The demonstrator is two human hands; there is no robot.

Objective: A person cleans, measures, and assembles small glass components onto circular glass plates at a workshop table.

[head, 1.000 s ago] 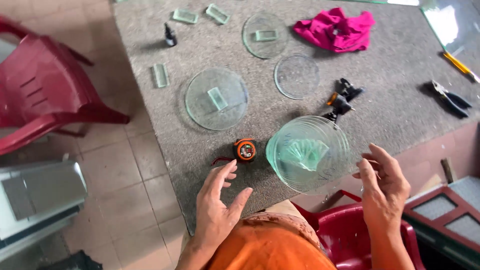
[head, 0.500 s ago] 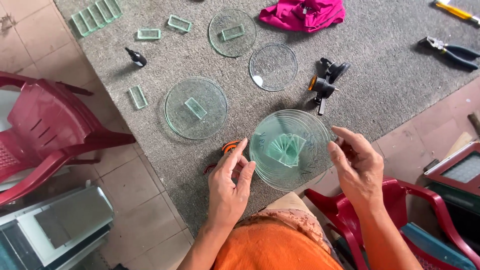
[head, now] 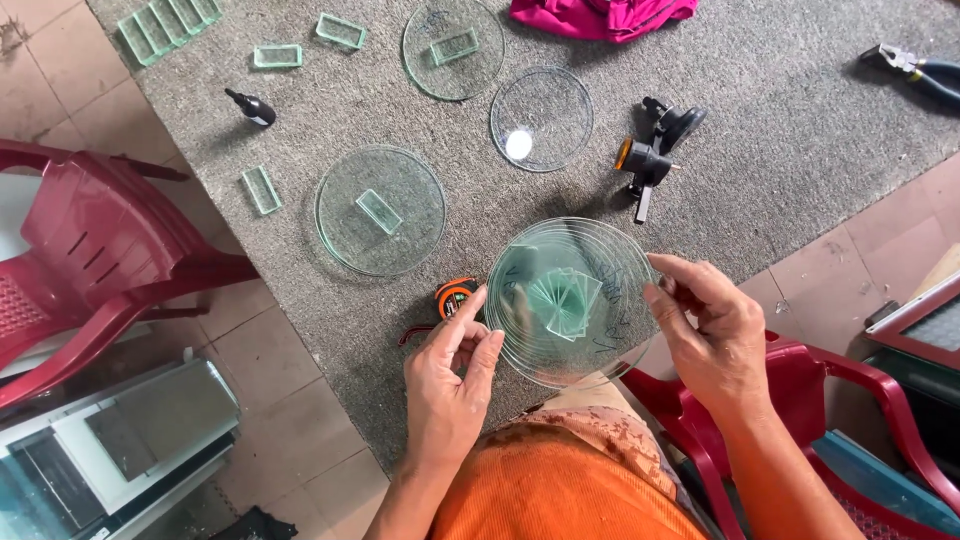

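A stack of round clear glass discs [head: 572, 300], with small square glass pieces fanned on top, lies at the near edge of the grey carpeted table [head: 760, 150]. My left hand [head: 452, 385] touches the stack's left rim with its fingertips. On the right rim rests my right hand [head: 712, 330], fingers curled against the edge. A small orange and black tape measure [head: 455, 296] sits just left of the stack, by my left fingers.
Other glass discs [head: 380, 210] [head: 541, 118] [head: 453, 47] lie further back, two with rectangular glass pieces on them. A black circle cutter [head: 655, 152], a small black bottle [head: 250, 106], glass strips [head: 165, 22], a pink cloth [head: 600, 15], pliers [head: 915, 68], red plastic chairs [head: 90, 260].
Both hands have closed in from open air onto the rims of the glass stack. The camera has tilted so the table sits higher in view.
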